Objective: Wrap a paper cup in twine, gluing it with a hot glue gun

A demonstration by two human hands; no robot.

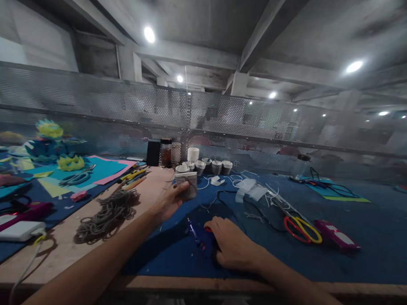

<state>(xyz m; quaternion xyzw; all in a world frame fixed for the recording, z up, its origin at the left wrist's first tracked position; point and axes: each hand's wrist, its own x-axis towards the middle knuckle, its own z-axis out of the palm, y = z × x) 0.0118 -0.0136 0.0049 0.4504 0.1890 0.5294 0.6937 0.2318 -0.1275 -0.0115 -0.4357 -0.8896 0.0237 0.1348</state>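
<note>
In the left hand, raised over the blue cloth-like bench mat: one small grey-brown cup with a white rim, pinched between thumb and fingers. Right hand is curled round the handle end of a translucent blue plastic glue gun with a red trigger; can't tell if the trigger's pressed. Tip is apart from the cup. Just behind the cup, a cluster of small grey cups with white rims stands upright, beside a plain white cylindrical stack. My read: mid-batch, with the clustered ones worked at least partly and the held one in hand. Too small from here to say whether any is finished, or how many are left. Loose heap of grey cord lies left, plenty unused. Red-and-yellow-handled scissors sit right, untouched, near a purple power strip. White scraps lie about, not cleared.
</note>
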